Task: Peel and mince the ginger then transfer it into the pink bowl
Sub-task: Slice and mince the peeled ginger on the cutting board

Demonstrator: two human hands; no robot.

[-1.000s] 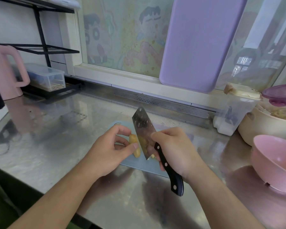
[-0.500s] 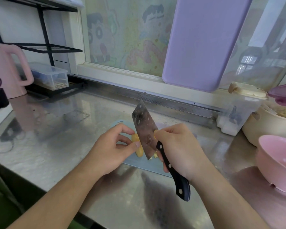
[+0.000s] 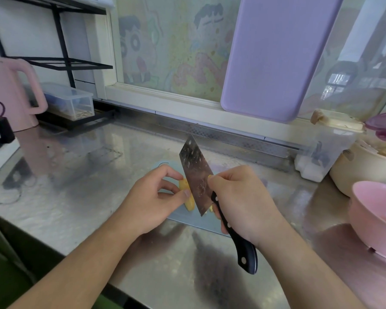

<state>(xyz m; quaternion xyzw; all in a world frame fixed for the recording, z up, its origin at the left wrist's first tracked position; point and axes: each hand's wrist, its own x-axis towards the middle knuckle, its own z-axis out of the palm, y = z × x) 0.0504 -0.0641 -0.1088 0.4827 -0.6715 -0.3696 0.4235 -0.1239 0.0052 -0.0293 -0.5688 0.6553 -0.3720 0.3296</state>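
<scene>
1. Here the left hand [image 3: 153, 202] pinches the yellow ginger [image 3: 187, 194] between thumb and fingertips, holding it on the pale cutting board [image 3: 197, 221] that lies on the steel surface [image 3: 80, 192].
2. The right hand [image 3: 246, 202] is wrapped around the black handle of the cleaver [image 3: 197, 175] — its blade stands tilted, its flat against the ginger's right side, between both hands.
3. A few small yellow bits lie by the blade's lower corner.
4. The pink bowl [image 3: 374, 221] sits well to the right of the right hand — apart from the board.

place: home kitchen | steel counter [image 3: 80, 188] | pink kettle [image 3: 7, 94] | cleaver [image 3: 196, 175] | cartoon window film [image 3: 169, 47]
</scene>
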